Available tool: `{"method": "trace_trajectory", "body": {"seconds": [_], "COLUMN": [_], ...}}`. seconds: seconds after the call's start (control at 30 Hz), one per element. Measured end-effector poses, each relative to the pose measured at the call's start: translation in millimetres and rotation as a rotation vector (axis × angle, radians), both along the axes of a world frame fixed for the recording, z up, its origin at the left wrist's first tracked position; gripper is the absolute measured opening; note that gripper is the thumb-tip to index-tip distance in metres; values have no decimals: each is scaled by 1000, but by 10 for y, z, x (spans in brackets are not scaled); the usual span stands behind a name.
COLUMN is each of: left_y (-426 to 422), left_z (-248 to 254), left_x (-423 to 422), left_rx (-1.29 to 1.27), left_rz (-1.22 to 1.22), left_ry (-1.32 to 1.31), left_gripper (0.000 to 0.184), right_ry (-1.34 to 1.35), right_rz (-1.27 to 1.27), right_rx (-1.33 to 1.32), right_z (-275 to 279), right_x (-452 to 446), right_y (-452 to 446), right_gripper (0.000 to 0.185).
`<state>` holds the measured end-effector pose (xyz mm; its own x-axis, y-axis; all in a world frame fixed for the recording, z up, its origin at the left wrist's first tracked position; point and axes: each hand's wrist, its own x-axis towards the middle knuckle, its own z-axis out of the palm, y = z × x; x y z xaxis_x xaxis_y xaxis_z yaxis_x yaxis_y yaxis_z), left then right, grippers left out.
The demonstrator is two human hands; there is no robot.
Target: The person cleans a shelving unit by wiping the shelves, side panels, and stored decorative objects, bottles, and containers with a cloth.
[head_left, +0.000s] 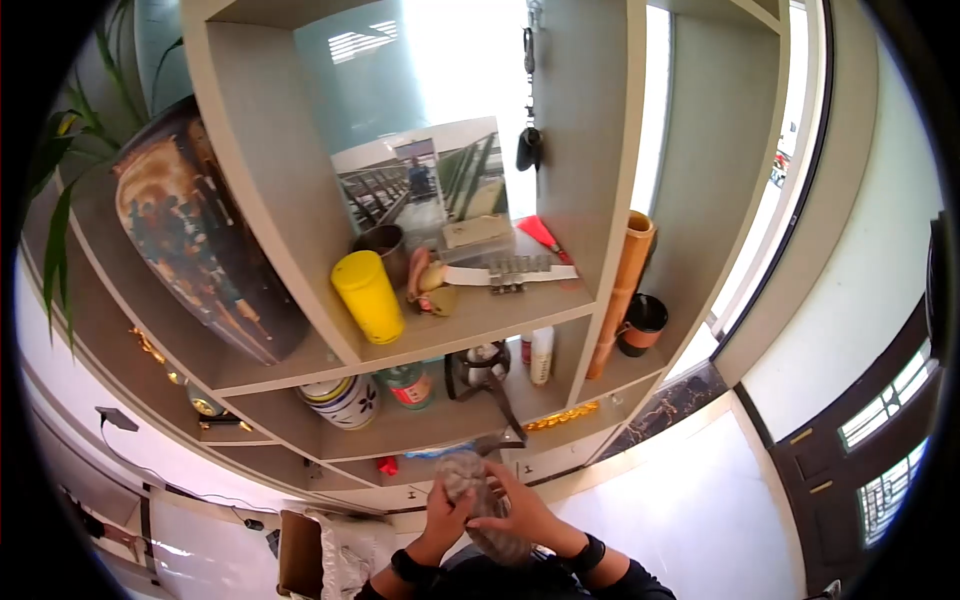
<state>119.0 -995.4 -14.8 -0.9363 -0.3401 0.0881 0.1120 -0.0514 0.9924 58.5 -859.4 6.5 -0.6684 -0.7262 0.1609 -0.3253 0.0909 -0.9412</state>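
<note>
My left hand (441,524) and my right hand (524,514) are closed around a greyish-brown lumpy thing (462,474) in front of my body. It has a rounded, ridged top and a longer part (503,545) that runs down below my fingers. I cannot make out its kind. My left fingers wrap its left side, while my right thumb and fingers press it from the right. The low shelf (440,432) of the cabinet lies just beyond my hands, with a dark strap (508,415) hanging over its edge.
Higher up stand a yellow canister (368,297), photographs (425,180) and a bamboo tube (620,290) beside a black cup (642,325). A large patterned vase (205,240) stands left. Below are a painted jar (342,400) and a green bottle (409,385). An open cardboard box (302,553) sits on the floor.
</note>
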Motion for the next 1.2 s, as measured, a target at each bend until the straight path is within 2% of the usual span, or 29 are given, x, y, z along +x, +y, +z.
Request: {"method": "trace_trajectory", "body": {"seconds": [0.03, 0.07, 0.1, 0.13, 0.2, 0.27, 0.33, 0.37, 0.4, 0.5, 0.6, 0.67, 0.73, 0.77, 0.8, 0.9, 1.03, 1.07, 1.2], "left_y": [95, 159, 181, 168, 156, 171, 54, 112, 68, 27, 88, 223, 373, 467, 567, 973, 1698, 1877, 2455], "left_z": [-5, 13, 40, -7, 40, 6, -88, 97, 112, 156, 454, 478, 591, 658, 689, 725, 882, 942, 1328], "left_x": [-72, -162, -241, -305, -419, -505, -686, -747, -798, -960, -1040, -1105, -1172, -1215, -1299, -1577, -1929, -2022, -2291], "left_rx": [9, 120, 224, 206, 186, 128, -424, -205, -201, -367, -416, -505, -597, -551, -563, -655, -645, -643, -647], "left_rz": [-7, -130, -258, -366, -447, -452, -369, -331, -333, -365, -488, -457, -522, -564, -566, -642, -525, -511, -90], "left_ry": [3, 39, 68, 84, 61, 69, 164, 197, 197, 210, 215, 314, 433, 288, 289, 367, 386, 388, 336], "left_gripper": [26, 32, 39, 45, 45, 42, 39, 32, 32, 15, 13, 15, 17, 17, 17, 17, 15, 15, 17], "right_ry": [-58, -113, -211, -155, -125, -51, 21, -6, -55, -84, -35, -43, -130, -133, -132, 246, 273, 283, 389], "right_rz": [-71, -144, -187, -207, -185, -220, -259, -251, -241, -385, -424, -446, -447, -450, -450, -314, -58, -49, -162], "right_rx": [-19, -49, -35, 19, 58, 39, 36, 64, 103, 146, 198, 124, 185, 184, 172, 201, 277, 264, 161], "right_z": [-87, -161, -234, -323, -287, -226, -135, -106, -96, 103, 282, 261, 361, 344, 336, 295, 230, 178, 223], "right_x": [17, 11, -13, -77, -206, -288, -452, -561, -599, -783, -1015, -1190, -1310, -1387, -1471, -1816, -2333, -2451, -2960], "right_y": [81, 115, 157, 217, 301, 410, 501, 584, 694, 994, 1323, 1527, 1697, 1785, 1890, 2378, 3176, 3354, 3772], "right_gripper": [80, 85, 82, 77, 70, 65, 50, 46, 41, 31, 23, 23, 23, 24, 24, 24, 19, 16, 12]}}
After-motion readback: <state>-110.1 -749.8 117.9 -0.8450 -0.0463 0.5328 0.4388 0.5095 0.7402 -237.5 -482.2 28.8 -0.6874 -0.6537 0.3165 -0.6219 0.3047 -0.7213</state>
